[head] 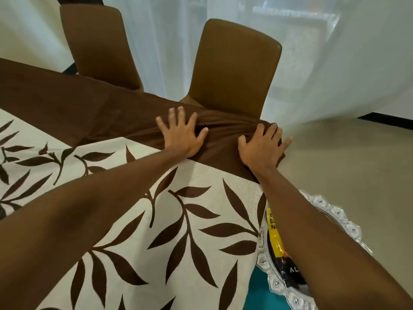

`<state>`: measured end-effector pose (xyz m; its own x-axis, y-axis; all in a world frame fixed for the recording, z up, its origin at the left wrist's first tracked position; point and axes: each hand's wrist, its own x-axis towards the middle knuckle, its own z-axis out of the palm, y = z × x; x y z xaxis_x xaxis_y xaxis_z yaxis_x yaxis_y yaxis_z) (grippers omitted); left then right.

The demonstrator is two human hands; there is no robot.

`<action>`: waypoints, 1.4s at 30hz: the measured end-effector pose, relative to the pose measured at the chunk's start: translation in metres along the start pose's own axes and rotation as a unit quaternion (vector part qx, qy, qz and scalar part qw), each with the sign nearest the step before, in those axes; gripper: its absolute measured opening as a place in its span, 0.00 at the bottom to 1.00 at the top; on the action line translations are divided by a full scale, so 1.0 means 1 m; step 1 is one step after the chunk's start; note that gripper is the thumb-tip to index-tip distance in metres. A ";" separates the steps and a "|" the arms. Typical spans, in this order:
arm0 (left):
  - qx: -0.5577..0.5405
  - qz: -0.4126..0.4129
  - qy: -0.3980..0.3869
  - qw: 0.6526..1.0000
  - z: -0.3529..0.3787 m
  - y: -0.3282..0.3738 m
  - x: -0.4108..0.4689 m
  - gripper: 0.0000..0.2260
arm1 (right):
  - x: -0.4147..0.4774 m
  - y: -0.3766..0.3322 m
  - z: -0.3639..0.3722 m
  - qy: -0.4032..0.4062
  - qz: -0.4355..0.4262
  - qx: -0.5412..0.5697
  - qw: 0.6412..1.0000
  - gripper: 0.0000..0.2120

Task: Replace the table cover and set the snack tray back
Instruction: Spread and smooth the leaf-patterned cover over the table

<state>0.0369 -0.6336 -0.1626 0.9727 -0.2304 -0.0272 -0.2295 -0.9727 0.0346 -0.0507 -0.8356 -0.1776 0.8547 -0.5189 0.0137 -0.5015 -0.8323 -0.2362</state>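
Observation:
A table cover (138, 220) lies spread over the table, cream in the middle with brown leaf prints and a wide plain brown border (67, 101). At the far right corner the brown border is bunched into folds. My left hand (182, 133) presses flat on those folds with fingers spread. My right hand (261, 146) rests on the corner itself, fingers curled over the bunched cloth at the table's edge. A silver ornate snack tray (344, 222) holding a yellow and black snack packet (276, 238) sits at the lower right, partly hidden under my right forearm.
Two brown upholstered chairs (234, 66) (98, 41) stand pushed against the far side of the table. White sheer curtains (324, 52) hang behind them. Beige floor (348, 153) lies to the right. Something teal (261, 289) shows below the tray.

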 end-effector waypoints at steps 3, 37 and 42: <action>-0.051 -0.087 -0.077 0.992 0.005 -0.010 0.011 0.39 | -0.003 -0.007 0.006 0.058 -0.077 0.030 0.995 0.31; -0.042 0.110 -0.074 0.990 0.021 0.009 -0.109 0.33 | -0.100 -0.006 0.005 -0.019 -0.146 0.036 0.988 0.30; -0.086 0.137 -0.069 0.984 0.011 0.010 -0.152 0.27 | -0.085 0.011 0.004 -0.057 -0.087 -0.003 0.995 0.32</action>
<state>-0.1135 -0.6085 -0.1694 0.8580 -0.4974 -0.1283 -0.4626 -0.8568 0.2280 -0.1285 -0.7993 -0.1851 0.9382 -0.3414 -0.0574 -0.3451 -0.9090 -0.2338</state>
